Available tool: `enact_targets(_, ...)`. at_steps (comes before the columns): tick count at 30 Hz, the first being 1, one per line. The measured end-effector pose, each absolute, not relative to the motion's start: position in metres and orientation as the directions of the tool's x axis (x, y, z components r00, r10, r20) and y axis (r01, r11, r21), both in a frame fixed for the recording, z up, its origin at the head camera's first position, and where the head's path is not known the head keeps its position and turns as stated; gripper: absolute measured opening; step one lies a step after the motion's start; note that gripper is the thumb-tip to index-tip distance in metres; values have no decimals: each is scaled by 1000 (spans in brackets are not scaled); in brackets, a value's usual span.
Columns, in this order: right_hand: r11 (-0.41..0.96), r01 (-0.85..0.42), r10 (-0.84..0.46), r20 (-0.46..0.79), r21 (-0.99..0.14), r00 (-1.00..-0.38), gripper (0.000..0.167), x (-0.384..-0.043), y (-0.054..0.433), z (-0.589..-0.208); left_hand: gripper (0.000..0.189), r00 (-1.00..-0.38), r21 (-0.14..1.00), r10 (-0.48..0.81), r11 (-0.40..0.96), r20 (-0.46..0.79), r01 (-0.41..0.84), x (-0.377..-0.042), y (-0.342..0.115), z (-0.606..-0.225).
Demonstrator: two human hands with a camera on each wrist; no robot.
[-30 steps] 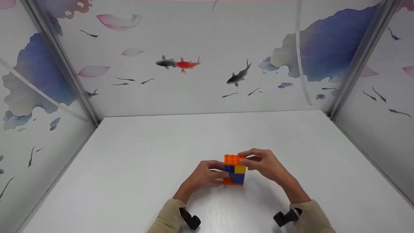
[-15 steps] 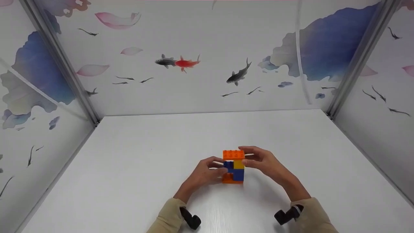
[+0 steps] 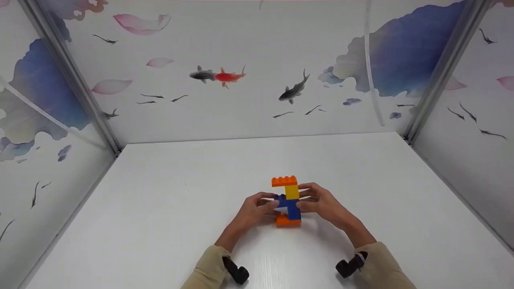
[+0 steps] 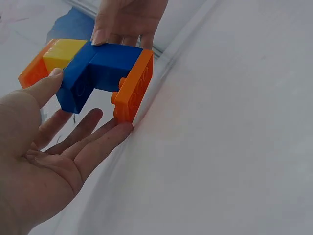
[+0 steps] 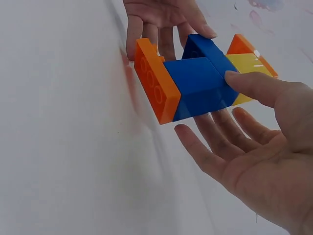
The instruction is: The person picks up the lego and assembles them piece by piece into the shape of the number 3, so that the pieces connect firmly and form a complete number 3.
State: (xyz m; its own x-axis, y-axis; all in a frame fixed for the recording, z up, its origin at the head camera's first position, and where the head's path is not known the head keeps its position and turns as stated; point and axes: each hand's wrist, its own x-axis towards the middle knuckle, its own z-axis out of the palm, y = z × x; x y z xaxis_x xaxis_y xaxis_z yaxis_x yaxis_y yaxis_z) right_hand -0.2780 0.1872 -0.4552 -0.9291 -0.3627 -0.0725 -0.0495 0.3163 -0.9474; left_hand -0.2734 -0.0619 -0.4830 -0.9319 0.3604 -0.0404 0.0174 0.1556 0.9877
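Both hands hold one stack of toy building bricks, tilted a little in the head view. An orange brick (image 3: 288, 222) forms its base, with a blue brick (image 5: 193, 88) on its right part. Another blue brick (image 4: 77, 83) juts left above that. Higher come a yellow brick (image 3: 292, 192) and a flat orange top brick (image 3: 284, 181). My left hand (image 3: 255, 210) pinches the jutting blue brick, thumb in front; a fingertip is right at the base brick. My right hand (image 3: 319, 200) grips the right side, thumb on the blue bricks, other fingers behind. The base's underside shows in both wrist views.
The stack is over a white tabletop (image 3: 180, 192). White panels (image 3: 225, 112) printed with fish and petals enclose the back and sides, with metal posts (image 3: 72, 80) at the corners. Black wrist devices (image 3: 237, 271) stick out from both sleeves.
The right hand has slid down from the orange top brick to the blue bricks. The stack has tipped, its top shifting left and up in view. The left hand keeps its hold.
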Motion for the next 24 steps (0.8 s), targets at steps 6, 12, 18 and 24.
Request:
enact_targets(6,267,6,-277,-83,-964,-957,59,-280,185,-456,58,-928,996,370,90,-37,-4,-274,-59,-482)
enact_targets(12,243,17,-239,-77,-970,-968,61,-279,183,-461,59,-922,996,386,90,-10,26,-271,-58,-481)
enact_targets(18,232,31,-183,-75,-972,-980,59,-279,179,-462,68,-924,992,381,109,17,63,-270,-55,-484)
enact_targets(24,230,42,-183,-86,-972,-979,63,-278,174,-465,71,-943,981,332,168,35,95,-270,-53,-485)
